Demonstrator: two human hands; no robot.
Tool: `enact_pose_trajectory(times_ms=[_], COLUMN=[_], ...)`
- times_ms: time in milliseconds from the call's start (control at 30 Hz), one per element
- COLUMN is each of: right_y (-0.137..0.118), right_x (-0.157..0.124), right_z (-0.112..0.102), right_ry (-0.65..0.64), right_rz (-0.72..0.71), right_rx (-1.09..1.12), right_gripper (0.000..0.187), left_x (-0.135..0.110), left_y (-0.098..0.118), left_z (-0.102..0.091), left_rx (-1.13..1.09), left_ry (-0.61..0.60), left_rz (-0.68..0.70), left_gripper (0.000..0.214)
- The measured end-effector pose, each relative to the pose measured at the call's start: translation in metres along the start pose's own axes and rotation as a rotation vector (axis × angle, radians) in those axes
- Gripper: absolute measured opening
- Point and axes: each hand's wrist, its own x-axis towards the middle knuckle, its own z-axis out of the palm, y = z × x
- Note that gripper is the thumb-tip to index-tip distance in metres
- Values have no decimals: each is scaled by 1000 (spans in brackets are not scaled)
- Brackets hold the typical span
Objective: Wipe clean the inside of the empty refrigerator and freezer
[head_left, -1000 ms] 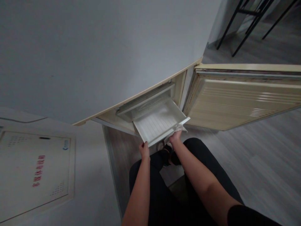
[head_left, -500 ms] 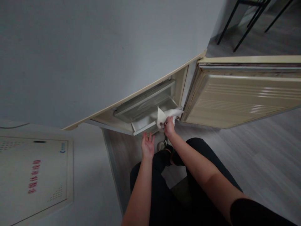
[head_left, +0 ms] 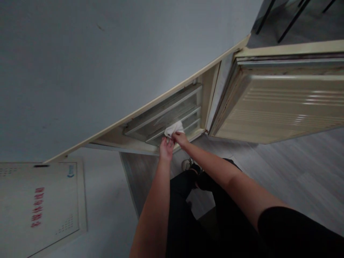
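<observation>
A crumpled white cloth [head_left: 174, 128] is in front of the drawers [head_left: 179, 111] of an open fridge compartment. My right hand [head_left: 180, 139] pinches the lower edge of the cloth. Close beside it, my left hand [head_left: 166, 149] has its fingertips curled against the cloth's lower left corner. Both hands are in front of the lower drawers, which have clear fronts and pale horizontal rims. The hands and cloth cover part of these fronts.
The cream fridge door [head_left: 285, 104] stands swung open to the right. On the left wall is a white panel [head_left: 53, 200] with red lettering. Dark metal furniture legs [head_left: 292, 21] stand at the upper right. My knees and shoe [head_left: 186, 165] are below on the wood-look floor.
The lower drawer, pulled out before, now sits back inside the compartment. My right hand has moved left with the cloth, and my left hand has risen to meet it, its fingers curling in.
</observation>
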Motion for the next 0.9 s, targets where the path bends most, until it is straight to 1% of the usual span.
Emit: enact_pose_trajectory(times_ms=[67,100,167,200,233,300,367,400,433,467,500,533,600,633,700,800,900], right_y=[7,8,5,1,-3,-14,-26,-32,-38,-44,-52,-60,-79,-89,-110,-135,-149], right_x=[-16,-25,-41,-49,-56,-71,-87,-97,-107,-118,-129,-140,-164,-176,-200,-231,-252], right_z=[14,18,17,13,8,-7,-23,-31,-39,-48,-57,-67,-86,-95,-109,-117,-116], right_ry=[-82,-116,-188,-233,-284,-388,-473,-491,-483,-452,-421,-401,-402,-418,-438,-447,-472], right_rz=[23,23,5,-8,-23,-49,-75,-85,-89,-78,-46,4,90,105,80,55,69], right_rx=[-53,-83,-145,-179,-213,-277,-331,-336,-312,-248,-124,36,348,495,746,1054,1171], right_gripper=[14,11,5,7,9,15,17,16,15,16,18,20,15,12,11,15,20], left_x=[-15,-24,-44,-54,-63,-78,-92,-98,-104,-110,-116,-121,-130,-133,-135,-135,-136], left_y=[-8,-11,-17,-19,-21,-22,-21,-21,-20,-21,-22,-24,-30,-34,-40,-47,-51], left_z=[-4,-8,-19,-26,-32,-43,-48,-49,-49,-48,-46,-43,-36,-33,-26,-21,-22], left_rx=[54,97,209,311,359,408,411,417,423,429,436,442,455,464,486,530,595], left_ry=[22,41,89,115,128,124,87,66,46,30,19,12,-5,-16,-41,-72,-99], left_rz=[48,82,150,186,198,202,198,199,202,205,208,209,204,198,187,177,158], left_gripper=[24,27,37,41,41,38,35,34,33,31,29,28,26,26,26,26,25])
